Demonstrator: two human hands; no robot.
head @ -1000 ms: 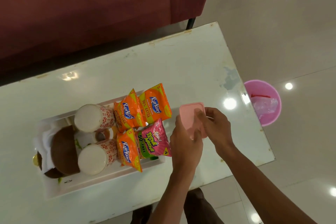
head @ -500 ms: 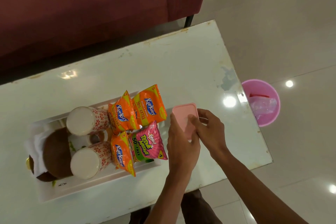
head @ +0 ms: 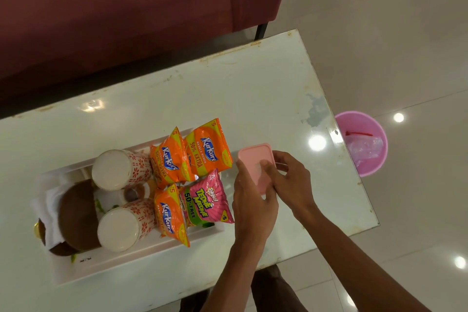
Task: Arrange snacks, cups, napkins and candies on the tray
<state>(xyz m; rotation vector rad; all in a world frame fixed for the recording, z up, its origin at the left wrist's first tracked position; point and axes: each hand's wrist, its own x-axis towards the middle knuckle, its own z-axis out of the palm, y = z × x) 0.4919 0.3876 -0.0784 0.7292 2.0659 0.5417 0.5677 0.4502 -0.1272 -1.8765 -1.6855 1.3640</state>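
Loaded on tray [head: 141, 263]: four snack packets [head: 207, 149] at right end, two cups [head: 119, 170] mid-tray, napkins [head: 52, 197] at left. Outstanding: candies (presumably inside the pink box [head: 253, 159]). Left hand [head: 253, 200] and right hand [head: 291, 182] both curl round the box, just right of the tray.

Three orange Kurkure packets [head: 167, 162] [head: 209, 152] [head: 169, 215], one pink Tedhe Medhe packet [head: 206, 200], two flower-patterned cups [head: 119, 170] [head: 124, 225], one pink box [head: 254, 162], one white tray [head: 141, 258], one pink bin [head: 362, 149], one white table [head: 228, 99], one dark red sofa [head: 114, 7], two hands [head: 253, 208] [head: 291, 180].
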